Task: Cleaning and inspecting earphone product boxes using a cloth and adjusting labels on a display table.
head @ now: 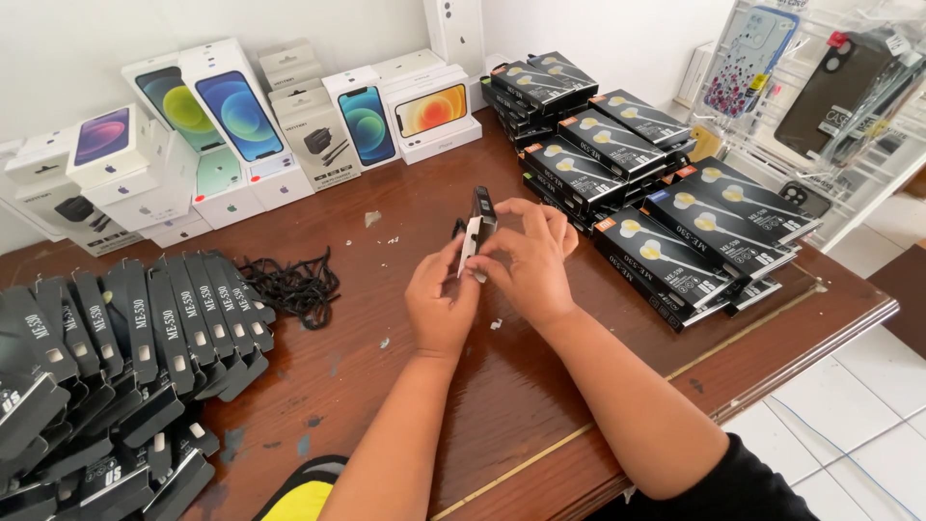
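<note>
Left hand [442, 304] | right hand [526, 260] | both closed on box [477, 227], contents hidden.

Glossy black card box [479, 227] over a worn, scuffed reddish wooden table [405, 386].

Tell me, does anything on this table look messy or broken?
Yes. The brown table is scuffed, with paint chipped off and small white scraps near the hands. A tangled heap of black cords lies loose beside the flat black sleeves, which sprawl unevenly.

Bare forearms, a black short sleeve [743, 487] at the right arm, yellow-and-black clothing [304, 492] below.
</note>
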